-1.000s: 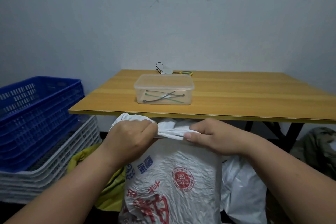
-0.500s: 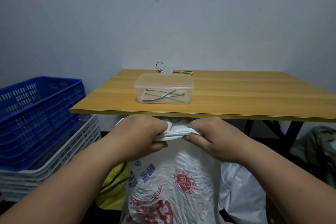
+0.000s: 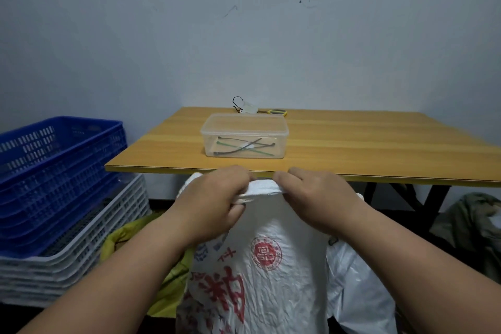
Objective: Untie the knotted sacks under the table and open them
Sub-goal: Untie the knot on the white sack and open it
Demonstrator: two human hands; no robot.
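Far left, a blue crate (image 3: 58,171) sits on stacked white crates (image 3: 81,249), with a yellow-green sack (image 3: 173,279) just right of them, clear of the work. Centre, the printed white sack (image 3: 260,274) stands at the near edge of the wooden table (image 3: 352,141); the left hand (image 3: 214,206) grips one side of its bunched neck (image 3: 261,188) and the right hand (image 3: 317,198) pinches the other, probably to pull the twist apart. The mouth is not yet open; a plain white bag (image 3: 360,287) lies right.

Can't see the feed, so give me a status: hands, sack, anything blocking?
Left hand and right hand both grip the white sack by its bunched neck. Knot hidden. Table edge close above.
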